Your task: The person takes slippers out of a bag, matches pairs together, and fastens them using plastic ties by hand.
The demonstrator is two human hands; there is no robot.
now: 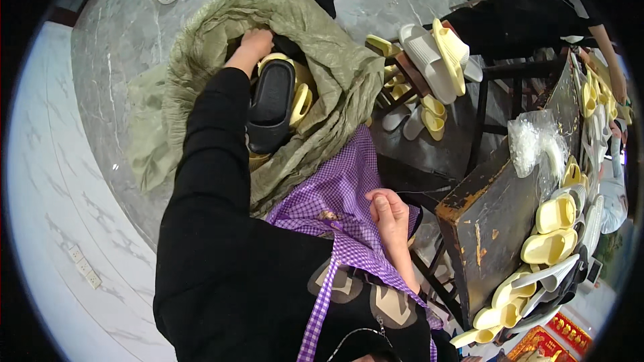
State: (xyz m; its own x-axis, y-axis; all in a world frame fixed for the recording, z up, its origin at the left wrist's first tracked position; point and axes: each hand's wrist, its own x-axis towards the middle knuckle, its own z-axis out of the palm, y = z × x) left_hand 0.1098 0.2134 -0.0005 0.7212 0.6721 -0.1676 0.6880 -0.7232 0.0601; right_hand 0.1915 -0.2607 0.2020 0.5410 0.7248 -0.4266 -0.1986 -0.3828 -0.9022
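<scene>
Head view: grey marbled floor [111,77] spans the upper left and top of the frame. Large olive-green, crinkled woven-plastic sack [342,60] stands on it at upper centre, mouth open, rim folded into thick creases. Dark table with a chipped, worn wooden edge [496,221] runs along the right side. Purple-and-white gingham cloth apron [345,171] covers the person's front, centre of frame, beside the sack. Row of pale-yellow, grey and black slippers [550,248] lines the table's far side, right edge of frame, many overlapping. Small brown wooden stool [412,74], upper right of centre, bears a light-grey slipper [427,60] and a yellow slipper [451,47].

Black open-toed slipper [272,97] lies inside the sack, sole down, left of upper centre. Clear plastic bag with white contents [533,144] rests on the table edge at right. Right hand [391,218], just right of centre, is over the apron: fingers curled, thumb near index finger; cannot tell whether anything is pinched. Left hand [257,45] reaches into the sack above the black slipper; fingertips hidden, grip cannot be told. Smallest: yellow slipper [301,104], partly visible, beside the black one.
</scene>
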